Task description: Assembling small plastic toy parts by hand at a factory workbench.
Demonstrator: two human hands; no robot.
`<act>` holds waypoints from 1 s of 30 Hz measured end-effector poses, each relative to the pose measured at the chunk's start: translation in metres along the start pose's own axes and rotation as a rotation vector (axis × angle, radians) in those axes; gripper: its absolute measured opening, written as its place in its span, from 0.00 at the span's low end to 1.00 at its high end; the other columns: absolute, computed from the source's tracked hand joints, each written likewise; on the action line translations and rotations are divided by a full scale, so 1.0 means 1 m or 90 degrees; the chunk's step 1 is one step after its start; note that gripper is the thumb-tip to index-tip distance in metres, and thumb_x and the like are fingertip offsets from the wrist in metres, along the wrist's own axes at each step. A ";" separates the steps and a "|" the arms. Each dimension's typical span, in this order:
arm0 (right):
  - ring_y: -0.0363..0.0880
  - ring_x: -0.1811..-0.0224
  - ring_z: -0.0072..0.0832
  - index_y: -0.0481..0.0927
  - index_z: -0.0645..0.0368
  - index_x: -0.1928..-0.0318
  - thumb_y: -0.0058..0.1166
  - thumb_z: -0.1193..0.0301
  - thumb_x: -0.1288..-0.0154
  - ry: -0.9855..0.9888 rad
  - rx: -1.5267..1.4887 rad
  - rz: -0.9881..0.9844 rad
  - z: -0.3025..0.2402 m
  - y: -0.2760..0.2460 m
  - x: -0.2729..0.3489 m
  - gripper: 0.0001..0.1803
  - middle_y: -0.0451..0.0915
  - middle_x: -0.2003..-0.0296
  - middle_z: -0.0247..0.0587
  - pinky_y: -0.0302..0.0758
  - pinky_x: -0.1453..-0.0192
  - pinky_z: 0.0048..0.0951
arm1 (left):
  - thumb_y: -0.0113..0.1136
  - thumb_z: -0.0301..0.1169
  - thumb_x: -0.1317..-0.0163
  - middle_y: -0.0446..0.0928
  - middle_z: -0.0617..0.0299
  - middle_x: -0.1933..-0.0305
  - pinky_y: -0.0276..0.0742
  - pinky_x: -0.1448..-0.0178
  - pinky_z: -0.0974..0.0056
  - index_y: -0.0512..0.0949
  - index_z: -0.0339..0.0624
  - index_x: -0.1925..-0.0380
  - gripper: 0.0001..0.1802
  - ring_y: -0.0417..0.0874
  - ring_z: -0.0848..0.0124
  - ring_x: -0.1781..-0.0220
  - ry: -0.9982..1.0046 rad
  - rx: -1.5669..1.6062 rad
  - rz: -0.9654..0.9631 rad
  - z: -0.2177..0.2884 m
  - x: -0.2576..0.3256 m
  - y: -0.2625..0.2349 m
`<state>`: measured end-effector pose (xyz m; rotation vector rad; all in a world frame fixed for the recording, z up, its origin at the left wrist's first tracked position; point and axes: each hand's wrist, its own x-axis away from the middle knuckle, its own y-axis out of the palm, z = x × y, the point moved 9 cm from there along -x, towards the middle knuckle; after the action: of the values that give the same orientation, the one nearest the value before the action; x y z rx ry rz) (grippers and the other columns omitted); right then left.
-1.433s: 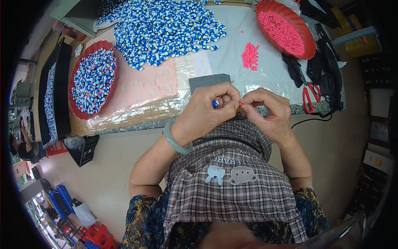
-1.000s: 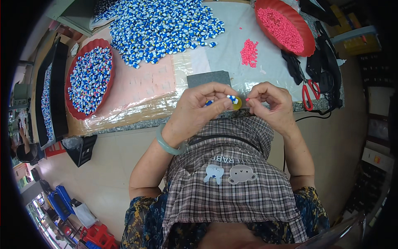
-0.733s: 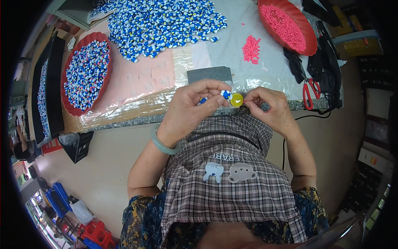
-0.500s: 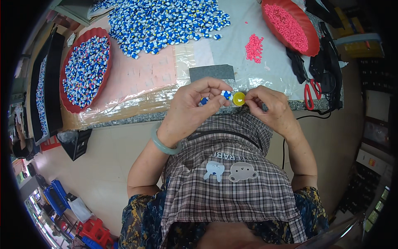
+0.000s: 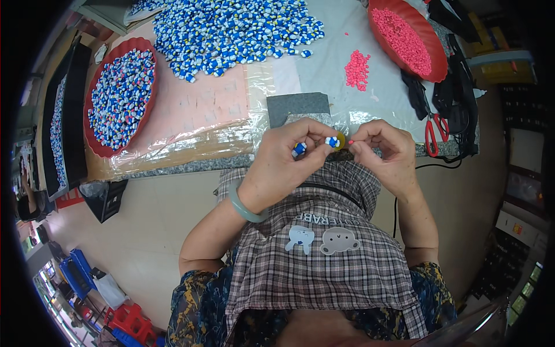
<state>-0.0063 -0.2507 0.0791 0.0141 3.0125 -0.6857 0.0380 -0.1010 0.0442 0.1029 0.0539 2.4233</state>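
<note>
Between the thumb and finger of my left hand (image 5: 289,159) is a small blue-and-white piece (image 5: 332,141). A second blue-and-white piece (image 5: 299,149) sits in the curl of its other fingers. My right hand (image 5: 386,151) pinches a tiny pink piece (image 5: 351,141) at its fingertips, a short gap away from the left hand's piece. Behind the left fingertips, at the table's near edge, a small round yellow dish (image 5: 341,139) is partly hidden. A dark grey rectangular pad (image 5: 298,103) lies just beyond the hands.
A large heap of blue-and-white pieces (image 5: 231,34) covers the far table. On the left stands a red scalloped tray (image 5: 151,95) of similar pieces. Loose pink pieces (image 5: 357,70) lie right of centre, near a red tray (image 5: 444,65) of pink ones. Red-handled scissors (image 5: 429,137) lie far right.
My right hand has drawn back slightly from the yellow dish, and a pink piece now shows at its fingertips. My left hand has shifted right, its blue-and-white piece now covering part of the dish.
</note>
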 end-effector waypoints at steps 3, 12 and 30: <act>0.82 0.68 0.20 0.80 0.70 0.62 0.60 0.85 0.38 0.014 -0.119 0.035 -0.002 0.003 0.001 0.05 0.82 0.67 0.39 0.81 0.64 0.20 | 0.62 0.20 0.35 0.80 0.65 0.61 0.73 0.56 0.75 0.81 0.34 0.52 0.12 0.76 0.83 0.62 0.023 -0.024 0.022 0.003 0.000 0.003; 0.83 0.68 0.20 0.80 0.68 0.63 0.62 0.85 0.41 -0.072 0.044 0.080 -0.013 0.006 0.001 0.06 0.84 0.67 0.38 0.81 0.63 0.20 | 0.63 0.21 0.36 0.80 0.66 0.62 0.73 0.55 0.75 0.81 0.34 0.52 0.12 0.76 0.83 0.62 0.043 -0.043 0.052 0.003 0.000 0.004; 0.80 0.70 0.19 0.75 0.65 0.57 0.60 0.82 0.36 0.108 -0.259 -0.089 0.020 0.009 -0.006 0.10 0.81 0.69 0.36 0.78 0.67 0.20 | 0.63 0.20 0.38 0.84 0.59 0.61 0.78 0.61 0.69 0.83 0.36 0.56 0.10 0.83 0.74 0.65 0.169 -0.205 0.044 0.034 0.000 0.001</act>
<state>0.0006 -0.2512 0.0574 -0.1641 3.2789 -0.0684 0.0407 -0.1012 0.0779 -0.3682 -0.2217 2.4659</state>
